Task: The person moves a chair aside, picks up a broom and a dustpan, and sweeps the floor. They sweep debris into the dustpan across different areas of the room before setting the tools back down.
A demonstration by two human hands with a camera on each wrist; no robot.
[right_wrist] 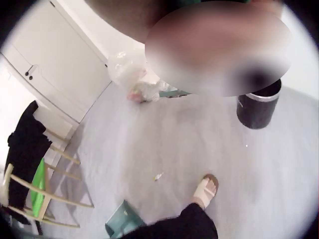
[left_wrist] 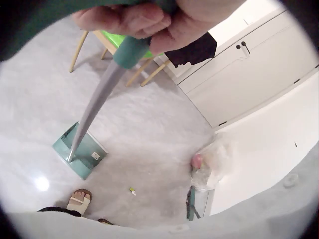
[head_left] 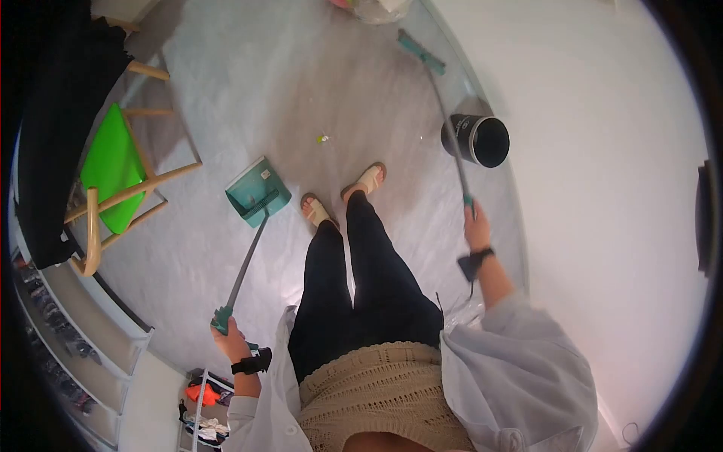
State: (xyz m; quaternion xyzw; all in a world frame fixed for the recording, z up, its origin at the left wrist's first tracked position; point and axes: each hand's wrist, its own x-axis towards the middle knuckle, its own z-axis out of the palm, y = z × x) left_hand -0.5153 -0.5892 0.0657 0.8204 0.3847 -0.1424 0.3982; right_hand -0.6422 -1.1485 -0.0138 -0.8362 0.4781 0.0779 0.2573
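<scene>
The left hand grips a green dustpan that sits low ahead of it — the right hand clasps a broom stretching forward past a black bin — and a small scrap lies ahead, between both.

Teal dustpan, 1 sandaled foot – black bin beyond.
</scene>
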